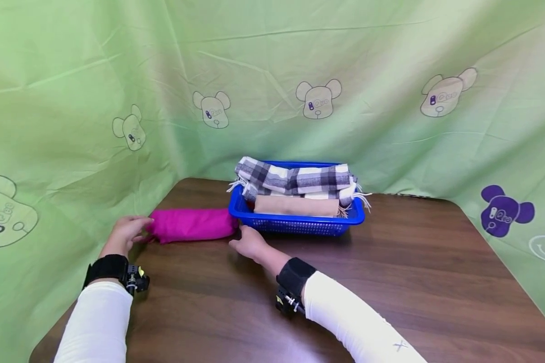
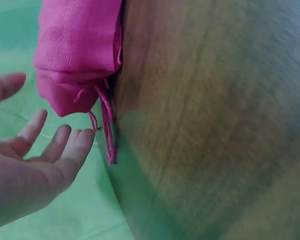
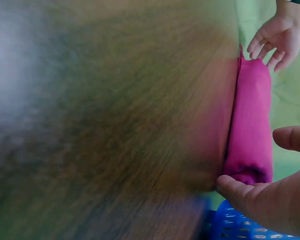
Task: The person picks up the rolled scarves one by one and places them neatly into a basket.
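A magenta rolled scarf point(image 1: 193, 225) lies on the table, left of the blue basket. At its left end is my left hand point(image 1: 128, 233), fingers spread and relaxed. The left wrist view shows that hand point(image 2: 37, 170) just short of the scarf's fringed end point(image 2: 75, 95), with thin tassels hanging down. My right hand point(image 1: 252, 244) is at the other end, close to the basket's front left corner. In the right wrist view its fingertips lie right at the coiled end of the scarf point(image 3: 252, 120), thumb held apart.
The blue basket point(image 1: 295, 225) holds a rolled beige scarf point(image 1: 296, 205) and grey-and-white plaid scarves point(image 1: 295, 177) with fringes over the rim. Green printed curtains point(image 1: 263, 60) stand behind and beside the brown wooden table point(image 1: 418, 262).
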Tool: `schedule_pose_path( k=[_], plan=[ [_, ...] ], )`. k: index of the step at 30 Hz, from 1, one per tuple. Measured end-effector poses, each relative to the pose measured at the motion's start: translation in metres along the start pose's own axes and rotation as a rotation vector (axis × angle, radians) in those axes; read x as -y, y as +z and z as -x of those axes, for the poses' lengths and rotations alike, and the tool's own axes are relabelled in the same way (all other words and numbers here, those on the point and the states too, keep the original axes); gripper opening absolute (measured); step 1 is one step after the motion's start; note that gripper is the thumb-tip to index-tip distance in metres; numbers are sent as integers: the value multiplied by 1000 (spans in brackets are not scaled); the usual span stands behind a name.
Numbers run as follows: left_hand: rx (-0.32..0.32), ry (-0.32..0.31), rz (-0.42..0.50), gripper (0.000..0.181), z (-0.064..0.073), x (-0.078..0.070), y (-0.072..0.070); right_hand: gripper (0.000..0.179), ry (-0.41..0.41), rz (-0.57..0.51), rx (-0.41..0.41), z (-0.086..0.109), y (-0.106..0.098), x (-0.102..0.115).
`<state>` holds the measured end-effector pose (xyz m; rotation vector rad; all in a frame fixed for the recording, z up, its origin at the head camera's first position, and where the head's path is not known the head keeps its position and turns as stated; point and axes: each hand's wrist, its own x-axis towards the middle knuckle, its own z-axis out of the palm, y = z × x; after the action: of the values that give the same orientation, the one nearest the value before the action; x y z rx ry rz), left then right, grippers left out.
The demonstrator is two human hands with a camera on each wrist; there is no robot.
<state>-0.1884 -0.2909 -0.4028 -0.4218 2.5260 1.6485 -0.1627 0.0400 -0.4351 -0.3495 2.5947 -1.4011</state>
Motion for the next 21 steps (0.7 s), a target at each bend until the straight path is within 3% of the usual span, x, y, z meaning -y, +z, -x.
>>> schedule_pose_path(
  k=[5,11,16,21],
  plan=[
    [62,22,-3,74,-9,-2,4,64,-23,18,-1,-7,4,-1],
    [27,14,13,78,-19,1,13,67,-52,-43,35,-14,8,-2],
    [9,-12,-16,72,-17,2,16,67,-50,-135,73,-17,12,-3],
    [54,-14,-28,68,-12,1,10,62,-45,-165,82,-15,11,-2]
  ],
)
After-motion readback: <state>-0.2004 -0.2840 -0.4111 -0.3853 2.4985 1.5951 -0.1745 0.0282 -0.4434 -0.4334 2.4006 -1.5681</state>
